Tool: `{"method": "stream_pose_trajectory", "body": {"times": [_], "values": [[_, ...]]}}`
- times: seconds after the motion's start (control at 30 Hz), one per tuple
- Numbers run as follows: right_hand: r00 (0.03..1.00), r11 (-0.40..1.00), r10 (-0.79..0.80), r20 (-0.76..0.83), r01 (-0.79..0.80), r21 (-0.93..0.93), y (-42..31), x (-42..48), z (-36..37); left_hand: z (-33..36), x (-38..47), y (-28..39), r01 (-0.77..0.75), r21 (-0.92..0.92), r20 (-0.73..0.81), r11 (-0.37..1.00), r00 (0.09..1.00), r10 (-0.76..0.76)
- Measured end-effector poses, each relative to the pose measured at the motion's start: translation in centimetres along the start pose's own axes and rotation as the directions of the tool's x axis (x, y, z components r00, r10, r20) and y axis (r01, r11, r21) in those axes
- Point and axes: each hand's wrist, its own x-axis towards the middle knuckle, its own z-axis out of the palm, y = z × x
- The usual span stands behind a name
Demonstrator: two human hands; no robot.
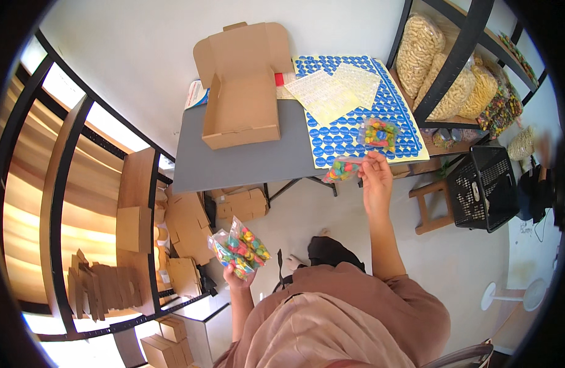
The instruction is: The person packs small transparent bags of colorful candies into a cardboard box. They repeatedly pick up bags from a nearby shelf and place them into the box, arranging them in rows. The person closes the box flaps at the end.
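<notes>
Several clear plastic bags of colourful snacks (241, 250) are bunched in my left hand (238, 277), low and left of the grey table (236, 168). Between the fingertips of my right hand (376, 177) is the top edge of one more such bag (343, 169), at the table's front edge. Just beyond that hand, another filled bag (380, 135) lies on sheets of round blue stickers (330, 140). Paler printed sheets (326, 94) rest on the sticker sheets. To their left stands an open cardboard box (243, 103) with its lid raised; no contents show inside.
A shelf at the right holds large bags of puffed snacks (418, 55). Below it, a black plastic basket (482, 188) is at a wooden stool (432, 207). Flattened cardboard (188, 225) leans under and left of the table, beside a rack with folded boxes (103, 287).
</notes>
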Motion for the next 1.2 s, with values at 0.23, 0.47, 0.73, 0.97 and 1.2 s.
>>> {"method": "stream_pose_trajectory", "body": {"times": [0.23, 0.47, 0.73, 0.97, 1.2], "values": [[0.924, 0.539, -0.379, 0.053, 0.267, -0.799, 2.7, 3.8, 4.3, -1.5, 3.6, 1.3, -0.013, -0.035, 0.034, 0.999, 0.999, 0.014], [0.902, 0.034, -0.277, 0.331, 0.353, -0.935, 5.8, 9.5, 7.2, -2.0, 9.6, 5.1, -0.111, 0.041, -0.013, 0.993, 0.994, 0.111], [0.973, 0.086, -0.123, 0.193, 0.205, -0.975, 9.3, 13.2, 7.3, -2.2, 18.9, 9.6, -0.173, 0.003, 0.154, 0.985, 0.973, 0.17], [0.995, -0.044, 0.095, 0.002, 0.006, -0.999, 10.1, 13.0, 5.8, 0.1, 26.4, 13.2, -0.113, 0.193, 0.219, 0.975, 0.973, 0.069], [0.983, 0.184, 0.167, -0.072, -0.102, -0.978, 12.1, 13.5, 5.5, -1.5, 31.9, 13.3, 0.002, 0.023, 0.165, 1.0, 0.986, -0.006]]}}
